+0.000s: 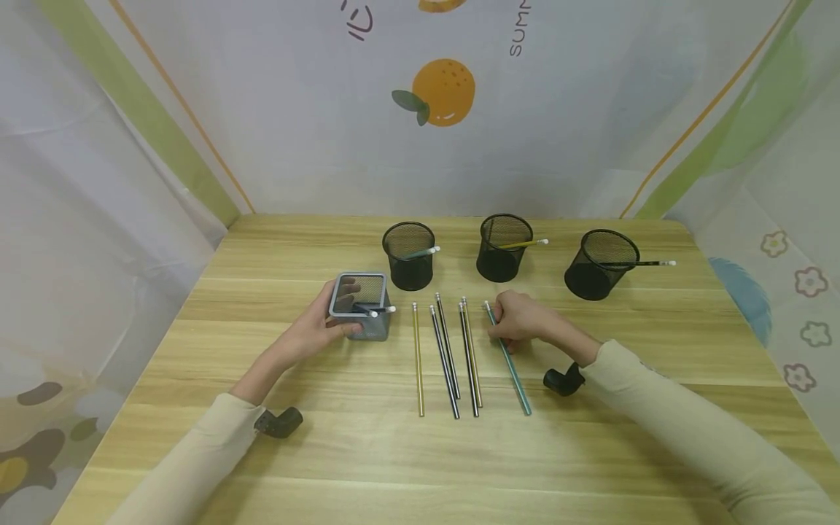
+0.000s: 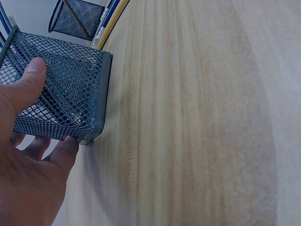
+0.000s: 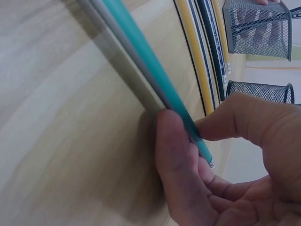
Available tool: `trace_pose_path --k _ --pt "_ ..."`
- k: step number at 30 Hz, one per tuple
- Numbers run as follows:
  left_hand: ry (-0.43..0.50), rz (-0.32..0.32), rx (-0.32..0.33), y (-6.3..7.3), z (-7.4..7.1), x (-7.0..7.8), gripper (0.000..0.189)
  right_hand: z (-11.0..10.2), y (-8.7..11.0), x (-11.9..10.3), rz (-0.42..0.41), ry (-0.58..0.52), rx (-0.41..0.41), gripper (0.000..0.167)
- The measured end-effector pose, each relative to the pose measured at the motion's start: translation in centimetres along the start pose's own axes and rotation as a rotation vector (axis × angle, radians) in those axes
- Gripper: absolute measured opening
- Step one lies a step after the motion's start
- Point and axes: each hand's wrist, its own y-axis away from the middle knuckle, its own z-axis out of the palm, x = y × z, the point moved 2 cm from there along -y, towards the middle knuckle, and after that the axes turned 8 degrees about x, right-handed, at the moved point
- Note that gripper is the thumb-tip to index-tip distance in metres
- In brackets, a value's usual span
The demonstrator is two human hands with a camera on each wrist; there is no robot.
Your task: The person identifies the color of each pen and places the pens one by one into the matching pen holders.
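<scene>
My left hand (image 1: 308,332) grips a grey square mesh pen holder (image 1: 372,332), thumb on one side and fingers on another, as the left wrist view also shows. Two dark pencils with pale eraser ends lean over its rim. With thumb and fingers, my right hand (image 1: 528,319) pinches a teal pencil (image 1: 515,373) near its eraser end. In the right wrist view the teal pencil (image 3: 148,61) runs along the wood with its shadow beside it. Left of it lie several pencils, among them a yellow pencil (image 1: 418,364) and a dark striped pencil (image 1: 443,361).
Behind the loose pencils stand three round black mesh cups: a left cup (image 1: 412,275) with a greenish pencil, a middle cup (image 1: 496,267) with a yellow one, and a right cup (image 1: 587,281) with a black one. A printed curtain (image 1: 295,146) hangs along the table's back edge.
</scene>
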Motion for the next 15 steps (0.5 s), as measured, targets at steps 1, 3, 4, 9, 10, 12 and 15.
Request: trace_pose_path --k 1,3,4,9,10,12,15 --pt "0.003 0.001 0.000 0.00 -0.01 -0.02 0.080 -0.05 0.02 0.05 -0.003 0.000 0.000 0.016" --pt "0.010 0.007 0.000 -0.01 -0.03 -0.02 0.080 -0.14 0.10 0.10 -0.007 0.002 0.003 0.016" --pt "0.014 0.010 0.000 -0.01 -0.04 -0.01 0.080 -0.20 0.16 0.11 -0.013 0.004 0.004 0.016" --pt "0.014 0.021 0.002 -0.05 -0.06 -0.06 0.079 -0.49 0.41 0.21 -0.009 -0.009 0.018 0.014" --pt "0.013 0.020 0.003 -0.05 -0.06 -0.08 0.079 -0.55 0.46 0.24 -0.010 -0.012 0.020 0.014" --pt "0.010 0.020 0.001 -0.06 -0.04 -0.12 0.079 -0.68 0.57 0.31 -0.016 -0.018 0.022 0.013" --pt "0.007 0.013 0.000 -0.07 -0.04 -0.15 0.080 -0.89 0.72 0.39 -0.035 -0.035 0.020 0.013"
